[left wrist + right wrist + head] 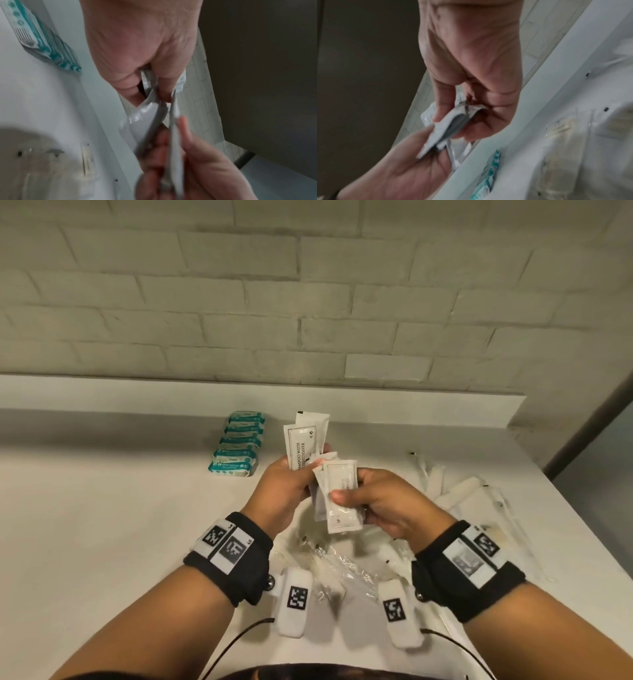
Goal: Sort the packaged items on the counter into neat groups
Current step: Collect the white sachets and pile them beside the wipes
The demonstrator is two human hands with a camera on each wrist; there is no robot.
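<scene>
Print on the white shampoo sachets (305,445) partly covered by the left hand (284,491). Clear-wrapped long items (459,491) on the counter's (102,508) right side too blurred to identify. Both wrist views smeared.

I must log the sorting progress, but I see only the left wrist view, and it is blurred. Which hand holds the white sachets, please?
Observer: Both. In the head view the left hand holds a few upright white sachets, and the right hand grips its own small stack.
Operator: Is any print readable on them?
Observer: Yes, one upright sachet reads "shampoo with conditioner".
Operator: I see teal packets at my edge. Are they sorted?
Observer: The teal packets lie in one neat overlapping row on the counter, left of the hands.
Operator: What is still loose?
Observer: Long clear-wrapped items lie scattered to the right and under the hands.
</scene>
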